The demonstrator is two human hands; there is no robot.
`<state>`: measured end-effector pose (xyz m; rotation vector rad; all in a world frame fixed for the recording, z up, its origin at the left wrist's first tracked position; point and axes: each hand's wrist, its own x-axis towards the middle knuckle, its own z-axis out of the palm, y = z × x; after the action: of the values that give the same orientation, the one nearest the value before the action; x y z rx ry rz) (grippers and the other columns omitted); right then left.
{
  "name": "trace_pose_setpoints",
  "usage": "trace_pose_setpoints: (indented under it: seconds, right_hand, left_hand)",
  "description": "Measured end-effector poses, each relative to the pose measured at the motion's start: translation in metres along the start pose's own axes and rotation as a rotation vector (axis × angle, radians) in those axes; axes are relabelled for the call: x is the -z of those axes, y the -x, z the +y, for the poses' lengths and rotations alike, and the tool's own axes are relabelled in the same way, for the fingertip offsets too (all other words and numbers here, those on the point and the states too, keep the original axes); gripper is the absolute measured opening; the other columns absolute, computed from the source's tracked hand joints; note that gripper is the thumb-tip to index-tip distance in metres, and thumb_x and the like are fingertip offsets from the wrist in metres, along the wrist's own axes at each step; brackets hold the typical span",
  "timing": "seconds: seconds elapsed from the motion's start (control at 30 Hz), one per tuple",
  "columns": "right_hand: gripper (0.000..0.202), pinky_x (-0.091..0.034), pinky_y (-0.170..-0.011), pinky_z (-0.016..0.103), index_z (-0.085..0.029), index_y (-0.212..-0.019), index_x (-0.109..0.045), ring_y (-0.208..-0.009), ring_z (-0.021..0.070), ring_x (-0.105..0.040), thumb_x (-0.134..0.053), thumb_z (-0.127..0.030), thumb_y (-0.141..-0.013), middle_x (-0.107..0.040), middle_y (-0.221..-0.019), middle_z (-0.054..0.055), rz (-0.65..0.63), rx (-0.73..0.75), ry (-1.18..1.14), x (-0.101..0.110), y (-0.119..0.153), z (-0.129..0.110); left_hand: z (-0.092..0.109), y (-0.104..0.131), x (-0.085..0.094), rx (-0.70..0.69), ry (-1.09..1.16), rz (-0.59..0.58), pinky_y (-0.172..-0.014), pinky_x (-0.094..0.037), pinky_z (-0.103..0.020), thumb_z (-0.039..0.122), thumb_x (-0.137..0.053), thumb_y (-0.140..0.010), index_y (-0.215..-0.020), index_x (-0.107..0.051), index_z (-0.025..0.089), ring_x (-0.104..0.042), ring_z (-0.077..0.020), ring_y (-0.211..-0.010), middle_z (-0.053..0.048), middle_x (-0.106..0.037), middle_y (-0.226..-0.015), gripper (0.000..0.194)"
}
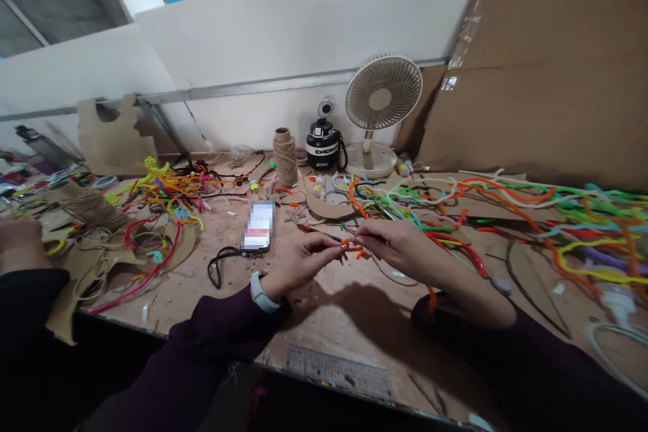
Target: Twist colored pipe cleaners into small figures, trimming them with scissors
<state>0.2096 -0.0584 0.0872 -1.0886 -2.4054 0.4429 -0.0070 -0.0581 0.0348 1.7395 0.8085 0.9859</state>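
Observation:
Near the middle of the table, my left hand [302,263] and my right hand [392,243] meet, fingertips close together. Both pinch a small orange piece [346,241] that looks like fuzzy pipe cleaner; its shape is mostly hidden by the fingers. A light band circles my left wrist. Left of my left hand lies a phone [258,226] with a black strap [217,268]. A curved cardboard piece [331,208] lies just beyond the hands. Colourful pipe cleaners [531,199] spread over the right side of the table.
At the back stand a twine spool [286,158], a black bottle [322,148] and a fan [382,98]. Pipe cleaners and cardboard scraps [96,209] cover the left, where another person's hand [20,236] rests. A clear ruler [337,371] lies along the front edge. Large cardboard [547,67] leans right.

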Motion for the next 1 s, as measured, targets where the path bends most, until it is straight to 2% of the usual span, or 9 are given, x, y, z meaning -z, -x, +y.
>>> trace_pose_setpoints:
  seconds: [0.13,0.27,0.37,0.47,0.53,0.63,0.7,0.83,1.0]
  right_hand:
    - [0.028,-0.042,-0.068,0.027,-0.019,-0.083,-0.061,-0.076,0.0172,-0.058,-0.043,-0.036,-0.096,-0.063,-0.083,0.007,0.093,0.042,-0.005,-0.004,-0.002,0.002]
    - [0.026,-0.039,-0.06,0.026,-0.02,-0.091,-0.057,-0.065,0.0155,-0.057,-0.042,-0.04,-0.097,-0.064,-0.074,0.003,0.015,-0.122,-0.04,-0.011,-0.002,-0.001]
    - [0.027,-0.038,-0.059,0.025,-0.021,-0.095,-0.055,-0.061,0.0146,-0.056,-0.038,-0.042,-0.098,-0.063,-0.069,0.0,-0.011,-0.194,-0.113,-0.015,-0.002,-0.003]
    - [0.027,-0.039,-0.06,0.025,-0.02,-0.092,-0.056,-0.063,0.0147,-0.055,-0.039,-0.041,-0.097,-0.062,-0.072,0.001,0.037,-0.191,-0.112,-0.016,-0.001,-0.003]
    - [0.027,-0.039,-0.06,0.025,-0.02,-0.09,-0.057,-0.064,0.0148,-0.055,-0.041,-0.04,-0.096,-0.062,-0.074,0.002,0.019,-0.167,-0.099,-0.015,0.0,-0.002]
    - [0.028,-0.038,-0.057,0.024,-0.019,-0.087,-0.058,-0.062,0.0146,-0.053,-0.042,-0.041,-0.095,-0.059,-0.07,0.001,-0.053,-0.15,-0.101,-0.013,0.0,0.0]
    - [0.029,-0.038,-0.058,0.024,-0.019,-0.087,-0.058,-0.062,0.0146,-0.052,-0.043,-0.042,-0.095,-0.059,-0.07,0.001,-0.081,-0.143,-0.112,-0.013,0.0,0.001]
    - [0.03,-0.039,-0.058,0.024,-0.019,-0.085,-0.059,-0.062,0.0143,-0.053,-0.043,-0.043,-0.094,-0.06,-0.071,0.002,-0.091,-0.14,-0.126,-0.014,-0.001,0.001]
    - [0.029,-0.039,-0.056,0.024,-0.019,-0.086,-0.058,-0.058,0.0135,-0.052,-0.045,-0.044,-0.093,-0.057,-0.063,-0.001,-0.085,-0.183,-0.179,-0.014,-0.001,0.002]
  left_hand:
    - [0.001,-0.003,-0.003,0.223,0.354,0.0,-0.062,-0.042,-0.023,0.043,-0.072,-0.077,-0.082,-0.071,0.013,-0.058,-0.0111,-0.066,-0.005,-0.069,-0.075,0.03]
    - [-0.005,-0.005,-0.008,0.34,0.597,0.056,-0.063,-0.04,-0.022,0.042,-0.079,-0.068,-0.081,-0.07,0.013,-0.058,-0.0094,-0.066,-0.003,-0.069,-0.073,0.033]
    - [-0.007,-0.004,-0.011,0.375,0.653,0.084,-0.063,-0.04,-0.022,0.042,-0.081,-0.066,-0.081,-0.068,0.013,-0.059,-0.0093,-0.066,-0.003,-0.068,-0.073,0.035]
    - [-0.004,-0.002,-0.011,0.309,0.523,0.045,-0.059,-0.039,-0.022,0.045,-0.073,-0.075,-0.087,-0.066,0.013,-0.059,-0.0108,-0.066,-0.004,-0.067,-0.075,0.035]
    - [0.0,-0.001,-0.007,0.205,0.317,0.014,-0.057,-0.038,-0.022,0.048,-0.063,-0.082,-0.091,-0.064,0.014,-0.058,-0.0117,-0.066,-0.004,-0.065,-0.077,0.035]
    - [0.004,0.0,-0.001,0.046,-0.054,-0.061,-0.06,-0.037,-0.023,0.047,-0.051,-0.09,-0.081,-0.062,0.015,-0.052,-0.0106,-0.062,-0.001,-0.059,-0.069,0.035]
    - [0.005,0.0,0.001,0.005,-0.179,-0.144,-0.061,-0.037,-0.024,0.047,-0.042,-0.095,-0.072,-0.058,0.016,-0.049,-0.0102,-0.059,0.0,-0.055,-0.062,0.041]
    - [0.002,0.0,0.0,0.02,-0.138,-0.245,-0.062,-0.038,-0.023,0.053,-0.032,-0.096,-0.072,-0.053,0.017,-0.05,-0.011,-0.06,0.0,-0.054,-0.064,0.047]
    - [-0.001,-0.001,-0.004,0.038,-0.054,-0.226,-0.06,-0.039,-0.024,0.058,-0.036,-0.093,-0.069,-0.051,0.017,-0.049,-0.0108,-0.059,-0.001,-0.053,-0.063,0.05]
